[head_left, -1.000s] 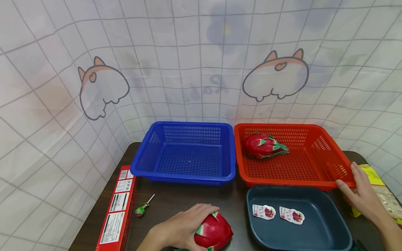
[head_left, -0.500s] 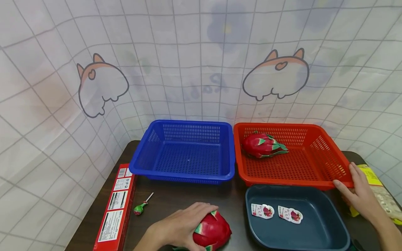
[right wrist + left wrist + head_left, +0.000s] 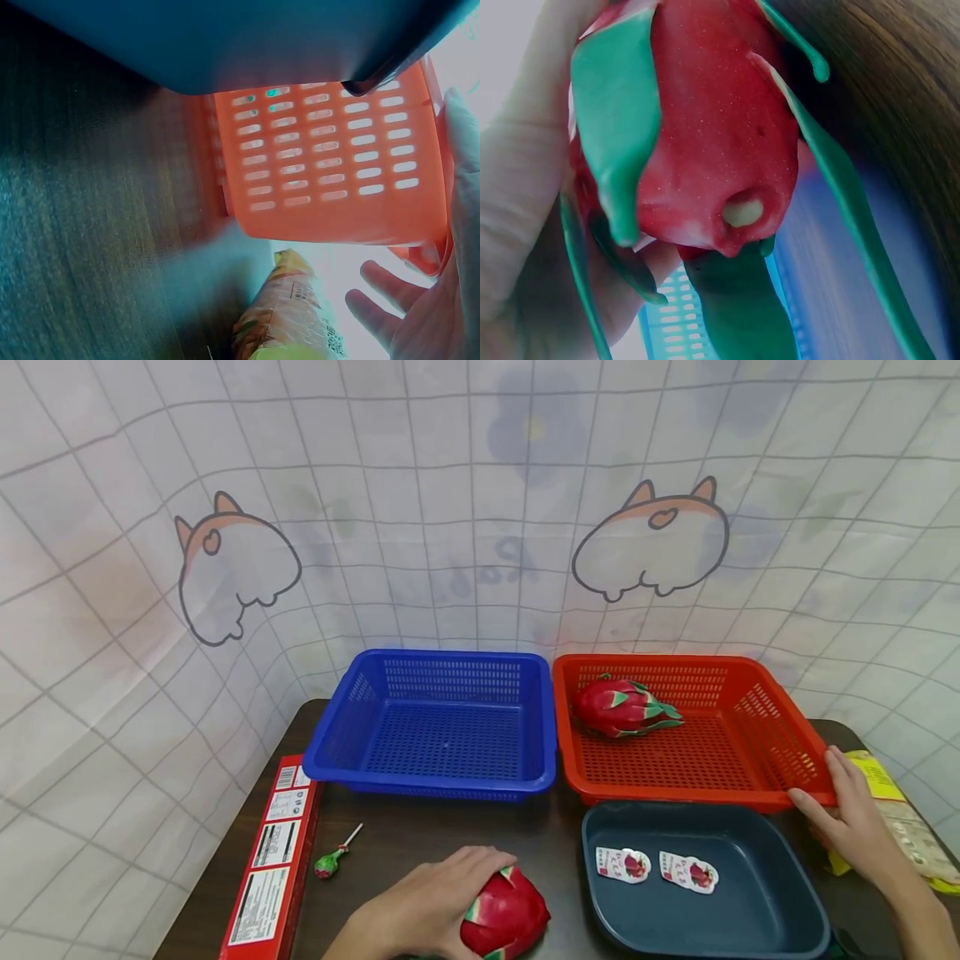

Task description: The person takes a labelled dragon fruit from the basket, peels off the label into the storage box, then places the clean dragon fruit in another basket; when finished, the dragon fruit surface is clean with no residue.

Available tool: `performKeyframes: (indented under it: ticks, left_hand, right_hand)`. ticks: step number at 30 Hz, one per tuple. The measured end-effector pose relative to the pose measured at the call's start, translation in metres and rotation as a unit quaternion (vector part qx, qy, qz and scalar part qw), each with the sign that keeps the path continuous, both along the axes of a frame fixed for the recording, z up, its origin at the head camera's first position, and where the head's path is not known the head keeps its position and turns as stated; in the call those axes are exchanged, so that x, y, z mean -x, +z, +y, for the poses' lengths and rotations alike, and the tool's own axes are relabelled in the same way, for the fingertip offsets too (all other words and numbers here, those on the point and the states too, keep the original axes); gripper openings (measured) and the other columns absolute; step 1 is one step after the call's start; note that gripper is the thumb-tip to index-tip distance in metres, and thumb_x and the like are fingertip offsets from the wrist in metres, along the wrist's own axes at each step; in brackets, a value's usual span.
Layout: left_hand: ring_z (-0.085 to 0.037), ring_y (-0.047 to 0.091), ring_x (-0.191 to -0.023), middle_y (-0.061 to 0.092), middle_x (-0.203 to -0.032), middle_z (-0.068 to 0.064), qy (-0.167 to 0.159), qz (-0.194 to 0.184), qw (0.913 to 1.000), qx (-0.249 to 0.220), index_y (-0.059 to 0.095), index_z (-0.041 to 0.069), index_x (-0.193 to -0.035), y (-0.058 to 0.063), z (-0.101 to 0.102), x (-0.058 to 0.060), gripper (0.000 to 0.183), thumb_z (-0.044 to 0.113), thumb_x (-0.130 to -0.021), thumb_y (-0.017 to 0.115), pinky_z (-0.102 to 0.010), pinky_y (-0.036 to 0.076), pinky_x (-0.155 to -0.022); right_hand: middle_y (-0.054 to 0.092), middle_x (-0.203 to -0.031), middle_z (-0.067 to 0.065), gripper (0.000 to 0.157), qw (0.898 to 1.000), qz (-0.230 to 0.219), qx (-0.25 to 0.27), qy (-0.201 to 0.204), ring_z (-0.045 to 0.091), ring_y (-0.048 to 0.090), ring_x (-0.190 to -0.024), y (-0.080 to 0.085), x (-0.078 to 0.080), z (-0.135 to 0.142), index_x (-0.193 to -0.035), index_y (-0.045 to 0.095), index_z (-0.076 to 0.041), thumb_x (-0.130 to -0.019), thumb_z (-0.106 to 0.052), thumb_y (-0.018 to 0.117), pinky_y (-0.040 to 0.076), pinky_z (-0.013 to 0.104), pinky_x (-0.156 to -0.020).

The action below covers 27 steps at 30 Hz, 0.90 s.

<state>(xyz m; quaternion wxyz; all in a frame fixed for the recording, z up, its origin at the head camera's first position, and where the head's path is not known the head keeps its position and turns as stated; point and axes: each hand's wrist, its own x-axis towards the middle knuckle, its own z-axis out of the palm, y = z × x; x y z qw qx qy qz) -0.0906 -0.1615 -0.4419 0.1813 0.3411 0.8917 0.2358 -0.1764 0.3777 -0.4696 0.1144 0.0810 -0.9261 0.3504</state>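
Observation:
At the front of the table my left hand [image 3: 431,902] grips a red dragon fruit [image 3: 506,914] from its left side, with fingers over the top. The left wrist view shows this dragon fruit [image 3: 712,127] close up, its green leaf tips hanging and a pale round spot on its end. On the near right corner of the red basket [image 3: 697,797] rests my right hand [image 3: 855,818], its thumb at the front rim and fingers along the side. Inside that basket, toward the back left, lies another dragon fruit [image 3: 622,707].
A blue basket [image 3: 431,781] stands left of the red one. In front of the red basket, a dark blue tray [image 3: 720,927] holds two labels [image 3: 622,865]. A red box [image 3: 270,868] and a green lollipop [image 3: 330,863] lie left; a yellow packet [image 3: 896,810] lies right.
The whole head view has shifted slightly. Both hands keep their places, the left on the dragon fruit and the right at the red basket's corner.

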Motion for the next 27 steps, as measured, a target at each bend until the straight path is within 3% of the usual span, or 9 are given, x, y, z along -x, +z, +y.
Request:
performKeyframes:
  ticks: [4,16,22,27]
  left_hand:
    - [-0.011,0.046,-0.126,0.046,-0.141,0.011,0.003,0.01,0.9998,0.015,0.032,0.03,-0.146,0.0012,0.0007,-0.0016,0.09,0.07,-0.074,0.066,-0.03,0.056,-0.083]
    - [-0.01,0.047,-0.124,0.046,-0.139,0.017,0.04,-0.017,0.9986,0.031,0.033,0.042,-0.14,0.0028,0.0013,-0.0042,0.086,0.075,-0.068,0.065,-0.039,0.055,-0.081]
    - [-0.016,0.048,-0.125,0.048,-0.139,0.013,0.042,-0.006,0.9974,0.058,0.033,0.043,-0.141,0.0048,0.0038,-0.0037,0.087,0.079,-0.068,0.062,-0.04,0.055,-0.079]
    - [-0.023,0.049,-0.126,0.047,-0.143,0.006,0.057,-0.027,0.9949,0.079,0.03,0.046,-0.142,0.0075,0.0061,-0.0047,0.088,0.077,-0.067,0.064,-0.047,0.056,-0.084]
  right_hand:
    - [-0.005,-0.159,0.03,0.082,1.0,-0.001,0.001,-0.003,0.061,0.004,-0.137,-0.0003,-0.0001,0.0,-0.154,0.0,0.001,-0.097,-0.024,0.053,0.01,0.082,-0.097]
    - [-0.005,-0.159,0.03,0.082,1.0,0.004,0.001,-0.006,0.062,0.006,-0.135,0.0015,-0.0006,-0.0025,-0.153,0.001,0.003,-0.097,-0.024,0.053,0.013,0.082,-0.095]
    - [-0.005,-0.159,0.03,0.082,1.0,0.008,0.001,-0.008,0.062,0.007,-0.135,0.0009,-0.0013,-0.0026,-0.153,0.001,0.004,-0.096,-0.023,0.053,0.013,0.082,-0.095]
    - [-0.005,-0.159,0.03,0.081,1.0,0.01,0.005,-0.007,0.062,0.006,-0.136,-0.0026,-0.0015,-0.0017,-0.153,0.001,0.004,-0.097,-0.021,0.053,0.011,0.082,-0.098]
